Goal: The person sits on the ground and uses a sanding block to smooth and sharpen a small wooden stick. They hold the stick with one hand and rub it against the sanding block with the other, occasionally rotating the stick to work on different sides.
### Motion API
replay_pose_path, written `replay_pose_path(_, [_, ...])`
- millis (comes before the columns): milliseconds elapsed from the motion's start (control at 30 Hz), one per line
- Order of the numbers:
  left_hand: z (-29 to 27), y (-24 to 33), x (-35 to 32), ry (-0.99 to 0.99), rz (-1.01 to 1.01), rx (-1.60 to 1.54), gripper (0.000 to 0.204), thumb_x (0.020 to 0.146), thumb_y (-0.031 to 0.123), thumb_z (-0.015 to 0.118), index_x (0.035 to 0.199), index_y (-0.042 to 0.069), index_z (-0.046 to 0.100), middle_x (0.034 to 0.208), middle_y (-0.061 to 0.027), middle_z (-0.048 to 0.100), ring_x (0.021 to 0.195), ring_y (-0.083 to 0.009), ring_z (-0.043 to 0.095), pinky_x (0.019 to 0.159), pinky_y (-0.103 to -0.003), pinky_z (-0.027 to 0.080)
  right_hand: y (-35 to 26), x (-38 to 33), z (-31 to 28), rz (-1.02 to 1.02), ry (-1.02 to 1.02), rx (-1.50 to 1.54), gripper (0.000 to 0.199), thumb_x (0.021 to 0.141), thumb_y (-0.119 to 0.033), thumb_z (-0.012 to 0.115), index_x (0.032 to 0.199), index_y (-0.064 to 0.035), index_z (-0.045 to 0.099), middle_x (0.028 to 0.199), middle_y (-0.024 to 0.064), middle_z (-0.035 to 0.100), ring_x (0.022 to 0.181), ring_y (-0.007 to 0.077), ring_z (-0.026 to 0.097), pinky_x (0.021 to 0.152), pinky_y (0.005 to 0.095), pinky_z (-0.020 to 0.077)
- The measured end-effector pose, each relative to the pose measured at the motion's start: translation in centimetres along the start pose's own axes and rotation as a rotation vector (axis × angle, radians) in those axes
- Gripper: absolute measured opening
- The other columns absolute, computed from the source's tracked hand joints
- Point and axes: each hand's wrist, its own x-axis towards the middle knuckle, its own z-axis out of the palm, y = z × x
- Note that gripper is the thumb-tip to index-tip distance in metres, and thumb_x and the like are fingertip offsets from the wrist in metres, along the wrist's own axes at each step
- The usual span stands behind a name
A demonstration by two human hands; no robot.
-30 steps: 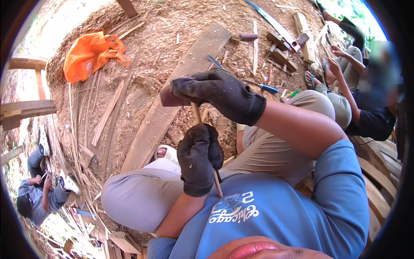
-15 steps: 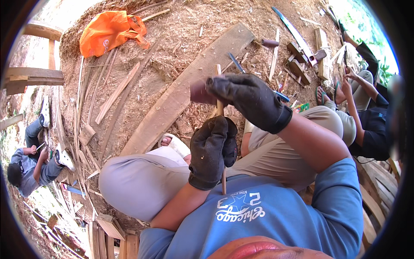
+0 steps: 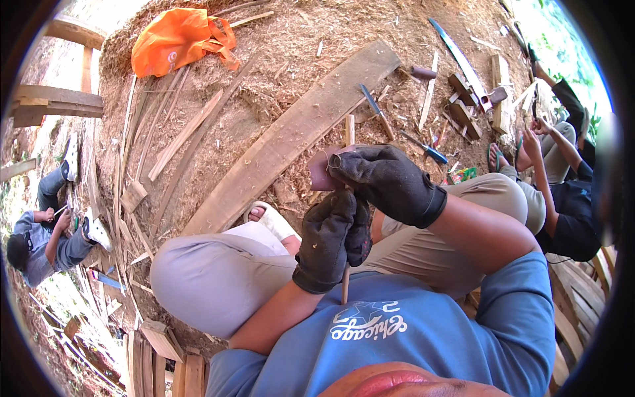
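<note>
A slim wooden stick stands roughly upright before my chest, its lower end near my blue shirt. My left hand, in a black glove, is closed round its lower part. Just above, my gloved right hand pinches a piece of brown sandpaper against the stick. The paper curls out to the left of the fingers. Both gloves nearly touch; the stretch of stick under the right fingers is hidden.
A long plank lies slantwise ahead. Beyond it are a rolled sandpaper piece, a handsaw, wood planes and a blue-handled knife. An orange bag lies far left. People sit at both sides, one at left.
My right hand has slid down the stick with the sandpaper, closer to my left hand. My left hand keeps its grip. The whole view has shifted slightly.
</note>
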Motion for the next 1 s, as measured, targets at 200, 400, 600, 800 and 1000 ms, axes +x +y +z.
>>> replay_pose_path(200, [-0.3,0.4,0.4,-0.090,-0.057,-0.079,0.048,0.114,0.046,0.047,0.079,0.014,0.050,0.058,0.0044,0.040,0.045,-0.0057,0.036,0.042,-0.025,0.028,-1.9,0.0,-0.6,-0.031,0.011,-0.223,0.040,0.109,-0.030,0.060,0.123,0.0058,0.071,0.118,0.0111,0.075,0.110,0.0171,0.069,0.098,0.0310,0.0517])
replay_pose_path(400, [0.3,0.6,0.2,-0.092,-0.123,-0.027,0.049,0.113,0.048,0.048,0.076,0.015,0.049,0.057,0.0051,0.040,0.045,-0.0056,0.036,0.042,-0.025,0.027,-3.1,1.9,-1.3,-0.232,0.040,-0.070,0.038,0.111,-0.025,0.057,0.123,0.0082,0.070,0.120,0.0137,0.074,0.115,0.0202,0.070,0.106,0.0340,0.0512])
replay_pose_path(600, [0.7,-0.1,0.0,0.014,-0.083,0.088,0.048,0.114,0.046,0.047,0.077,0.015,0.044,0.058,0.0038,0.037,0.044,-0.0077,0.033,0.040,-0.026,0.029,-1.1,1.2,-1.1,-0.076,0.112,0.058,0.037,0.110,-0.025,0.058,0.123,0.0081,0.070,0.120,0.0130,0.074,0.117,0.0194,0.068,0.105,0.0329,0.0500])
replay_pose_path(800, [0.5,0.1,-0.2,0.018,-0.061,0.049,0.045,0.113,0.043,0.048,0.077,0.016,0.045,0.061,0.0038,0.037,0.046,-0.0077,0.034,0.041,-0.025,0.028,-0.7,0.2,-0.6,-0.023,-0.001,-0.189,0.038,0.108,-0.029,0.061,0.122,0.0043,0.073,0.117,0.0105,0.076,0.105,0.0151,0.068,0.095,0.0310,0.0502])
replay_pose_path(1000, [0.1,0.5,-0.5,-0.101,-0.011,-0.048,0.042,0.112,0.043,0.055,0.082,0.014,0.053,0.062,0.0054,0.045,0.050,-0.0046,0.041,0.045,-0.024,0.030,-3.7,-0.6,-0.5,-0.123,-0.062,-0.445,0.037,0.103,-0.035,0.068,0.113,-0.0007,0.077,0.113,0.0084,0.078,0.098,0.0139,0.069,0.091,0.0333,0.0536])
